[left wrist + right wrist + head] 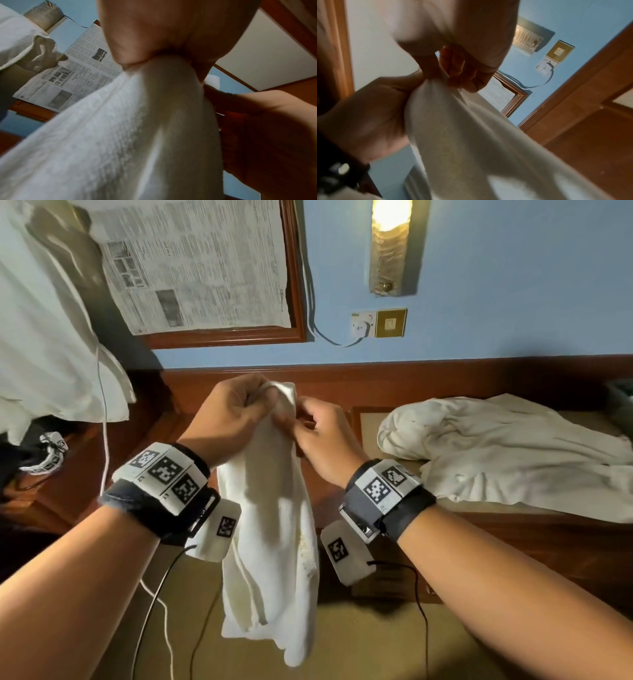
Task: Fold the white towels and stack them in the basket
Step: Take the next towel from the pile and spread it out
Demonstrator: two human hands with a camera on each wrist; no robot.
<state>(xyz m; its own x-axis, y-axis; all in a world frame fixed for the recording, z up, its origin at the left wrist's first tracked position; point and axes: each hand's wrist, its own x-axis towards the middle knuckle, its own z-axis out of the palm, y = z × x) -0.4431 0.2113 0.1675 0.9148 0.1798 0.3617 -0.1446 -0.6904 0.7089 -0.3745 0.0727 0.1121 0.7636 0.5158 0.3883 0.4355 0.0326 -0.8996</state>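
A white towel hangs in the air in front of me, bunched lengthwise. My left hand grips its top end, fingers curled round the cloth. My right hand pinches the same top edge just to the right, close against the left hand. The left wrist view shows the towel dropping from the left hand. In the right wrist view the right hand pinches the towel at its top. A second crumpled white towel lies on the wooden table at the right. No basket is in view.
A framed newspaper hangs on the blue wall, with a lit wall lamp and a socket to its right. White bedding hangs at the left. Cables trail down near the floor.
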